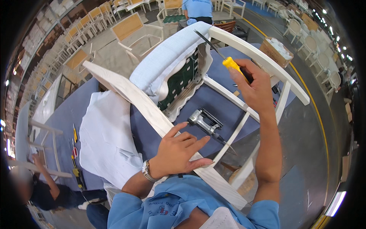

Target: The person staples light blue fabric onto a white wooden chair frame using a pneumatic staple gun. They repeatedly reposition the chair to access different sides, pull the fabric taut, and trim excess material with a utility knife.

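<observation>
My right hand is raised over the far side of a chair lying on its side, its fingers wrapped round the yellow handle of a screwdriver. The screwdriver's long dark shaft points up and left, beside the light blue padded part of the chair. My left hand lies with fingers spread across a whitish wooden leg of the chair frame. Dark green webbing shows inside the padded part, bordered by loose white fabric. A metal staple gun rests on the table near my left fingertips.
White cloth drapes over the blue-grey table. Tools with yellow handles lie along its left side. At lower left another person works at a second chair; someone in blue is at the back. A cardboard box stands right.
</observation>
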A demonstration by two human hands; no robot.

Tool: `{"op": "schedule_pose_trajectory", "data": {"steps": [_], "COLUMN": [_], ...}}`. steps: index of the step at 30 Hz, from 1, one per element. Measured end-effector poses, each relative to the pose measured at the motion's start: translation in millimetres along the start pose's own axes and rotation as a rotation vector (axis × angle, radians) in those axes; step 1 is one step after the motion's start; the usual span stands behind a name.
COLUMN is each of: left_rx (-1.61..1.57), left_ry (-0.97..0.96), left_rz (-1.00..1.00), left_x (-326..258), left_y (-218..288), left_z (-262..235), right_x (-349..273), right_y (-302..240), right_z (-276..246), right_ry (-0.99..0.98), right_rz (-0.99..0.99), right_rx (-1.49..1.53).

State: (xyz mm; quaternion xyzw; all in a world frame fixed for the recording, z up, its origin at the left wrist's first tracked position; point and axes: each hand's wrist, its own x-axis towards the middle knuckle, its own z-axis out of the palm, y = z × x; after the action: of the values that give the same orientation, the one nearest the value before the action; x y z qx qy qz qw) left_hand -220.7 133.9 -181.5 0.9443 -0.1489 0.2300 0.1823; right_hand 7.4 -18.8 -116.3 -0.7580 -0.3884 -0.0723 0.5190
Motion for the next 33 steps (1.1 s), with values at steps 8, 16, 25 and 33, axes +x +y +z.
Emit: {"op": "schedule_pose_trajectory", "data": {"steps": [8, 16, 25, 33], "left_rx": [0.022, -0.049, -0.017, -0.067], "left_ry": [0.027, 0.257, 0.347, 0.260], "left_rz": [-0.036, -0.104, -0.197, -0.383], "left_x": [-16, -20, -24, -22], "left_y": [97, 113, 120, 127], "left_z": [33, 42, 58, 57], "right_x": [-42, -163, -458, -459], "right_y": [5, 30, 201, 258], "right_z": [-1, -90, -164, -183], "right_ry": [0.083, 0.691, 0.556, 0.367], "right_rz": [-0.108, 0.065, 1.050, 1.008], "right_rx": [0.228, 1.012, 0.579, 0.309]}}
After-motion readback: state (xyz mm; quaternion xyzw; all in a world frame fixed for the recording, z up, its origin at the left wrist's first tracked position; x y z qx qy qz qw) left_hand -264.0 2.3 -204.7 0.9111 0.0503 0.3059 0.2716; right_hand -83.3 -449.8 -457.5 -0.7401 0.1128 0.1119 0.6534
